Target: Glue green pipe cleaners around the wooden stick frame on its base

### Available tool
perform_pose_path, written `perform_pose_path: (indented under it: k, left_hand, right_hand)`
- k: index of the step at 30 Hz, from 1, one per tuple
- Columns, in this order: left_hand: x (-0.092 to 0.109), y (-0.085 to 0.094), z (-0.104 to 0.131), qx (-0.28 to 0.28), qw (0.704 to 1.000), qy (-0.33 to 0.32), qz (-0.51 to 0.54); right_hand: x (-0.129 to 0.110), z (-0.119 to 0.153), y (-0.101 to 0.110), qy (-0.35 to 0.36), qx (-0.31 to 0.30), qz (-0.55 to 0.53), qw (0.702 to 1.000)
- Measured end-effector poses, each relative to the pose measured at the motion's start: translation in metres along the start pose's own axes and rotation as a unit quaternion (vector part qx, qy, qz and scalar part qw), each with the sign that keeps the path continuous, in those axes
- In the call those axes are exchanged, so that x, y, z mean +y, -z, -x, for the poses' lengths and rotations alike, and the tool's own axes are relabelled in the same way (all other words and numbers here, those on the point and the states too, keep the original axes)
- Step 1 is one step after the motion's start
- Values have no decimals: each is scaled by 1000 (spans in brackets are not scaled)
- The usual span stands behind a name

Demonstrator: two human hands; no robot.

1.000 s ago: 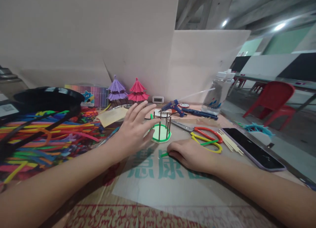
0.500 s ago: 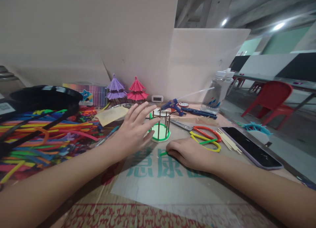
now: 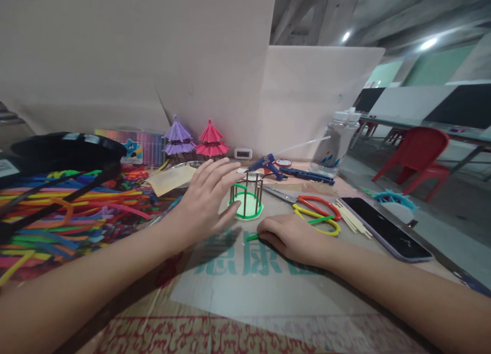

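Observation:
A small round frame [image 3: 248, 205] with brown upright sticks and a green ring around its base stands on the table. A short green strip crosses the sticks near the top left. Beside it, fingers spread, is my left hand [image 3: 203, 203]; whether it touches the frame I cannot tell. My right hand [image 3: 295, 239] rests on the table in front of the frame, its fingers closed round a green strip [image 3: 252, 237] whose end sticks out to the left. Another green piece [image 3: 321, 220] lies across the handles of the scissors [image 3: 316, 208].
Colourful fuzzy stems [image 3: 76, 205] are heaped at the left. Purple [image 3: 178, 136] and red [image 3: 210, 139] little pagodas stand at the back, near a blue glue gun [image 3: 268, 164]. Pale sticks [image 3: 353, 218], a phone [image 3: 385, 228] and a bottle [image 3: 333, 144] are at the right.
The green strip at the frame's upper left now lies across the sticks instead of standing upright. My left hand has barely moved; the camera view has shifted slightly.

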State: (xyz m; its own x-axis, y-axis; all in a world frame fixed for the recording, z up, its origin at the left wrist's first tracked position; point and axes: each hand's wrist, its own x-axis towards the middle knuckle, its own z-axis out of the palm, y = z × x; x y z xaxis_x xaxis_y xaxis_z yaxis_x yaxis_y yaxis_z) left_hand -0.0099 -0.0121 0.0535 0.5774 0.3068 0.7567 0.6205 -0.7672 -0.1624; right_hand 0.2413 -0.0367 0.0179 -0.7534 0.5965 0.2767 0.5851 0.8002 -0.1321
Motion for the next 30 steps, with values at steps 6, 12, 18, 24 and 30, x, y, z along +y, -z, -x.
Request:
perform_pose_path:
  k: [6, 12, 18, 24, 30]
  left_hand:
    - [4, 17, -10, 12, 991, 67, 111]
    - [3, 34, -34, -72, 979, 145, 120]
    - [-5, 32, -69, -150, 973, 130, 121]
    - [-7, 27, -71, -130, 981, 128, 63]
    - [1, 20, -60, -114, 980, 129, 102]
  right_hand:
    - [-3, -1, 16, 4, 89, 10, 996]
    - [-3, -26, 57, -17, 159, 73, 984]
    - [5, -57, 86, -25, 225, 77, 971]
    - [12, -54, 81, -4, 237, 19, 971]
    - [15, -51, 67, 9, 239, 58, 969]
